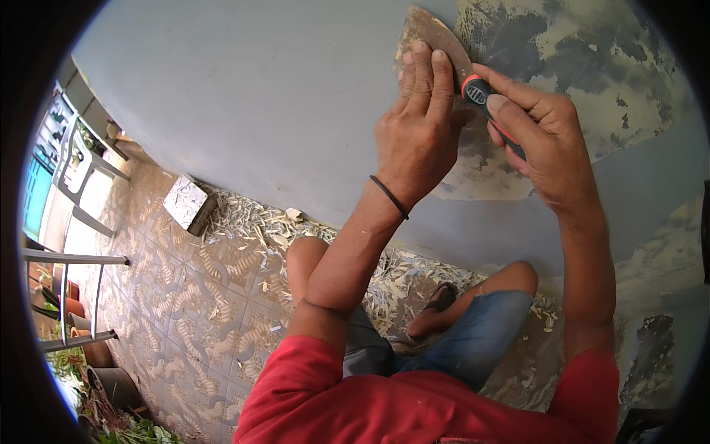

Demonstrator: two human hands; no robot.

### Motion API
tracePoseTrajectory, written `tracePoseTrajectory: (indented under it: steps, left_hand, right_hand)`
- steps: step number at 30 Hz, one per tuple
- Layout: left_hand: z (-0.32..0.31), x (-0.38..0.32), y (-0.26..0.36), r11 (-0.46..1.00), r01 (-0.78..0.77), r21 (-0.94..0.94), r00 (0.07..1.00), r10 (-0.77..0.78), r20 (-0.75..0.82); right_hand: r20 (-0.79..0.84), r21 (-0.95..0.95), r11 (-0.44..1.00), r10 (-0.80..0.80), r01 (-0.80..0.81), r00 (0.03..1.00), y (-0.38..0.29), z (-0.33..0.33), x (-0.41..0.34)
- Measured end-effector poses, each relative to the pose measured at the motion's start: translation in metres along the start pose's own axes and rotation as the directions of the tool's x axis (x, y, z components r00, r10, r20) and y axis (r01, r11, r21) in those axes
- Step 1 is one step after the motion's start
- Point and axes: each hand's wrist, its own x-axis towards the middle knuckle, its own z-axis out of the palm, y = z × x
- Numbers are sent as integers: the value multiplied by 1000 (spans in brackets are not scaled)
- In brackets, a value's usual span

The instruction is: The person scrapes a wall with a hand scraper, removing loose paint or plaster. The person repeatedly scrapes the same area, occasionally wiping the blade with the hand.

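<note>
My right hand [546,139] grips the black and red handle of a paint scraper [434,30], its thumb lying along the handle. The wide, rust-stained blade points up and to the left against a grey painted wall [249,100]. My left hand [419,122] presses extended fingers on the blade's face, with the thumb off to the right side. Right of the blade, a patch of stripped wall [588,61] shows mottled cream and dark grey. The blade's leading edge lies over intact grey paint.
Paint flakes [399,283] litter the tiled floor [194,316] along the wall's foot. A square block [186,204] stands by the wall at left. Farther left are a plastic chair [83,161], a metal ladder-like frame [83,258] and potted plants [113,386]. My bent legs [466,338] are below.
</note>
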Motion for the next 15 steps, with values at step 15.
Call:
tracePoseTrajectory:
  steps: [15]
  left_hand:
    - [-8, -5, 21, 933, 9, -361, 977, 69, 202]
  right_hand:
    - [-145, -92, 994, 42, -55, 989, -1, -19, -43]
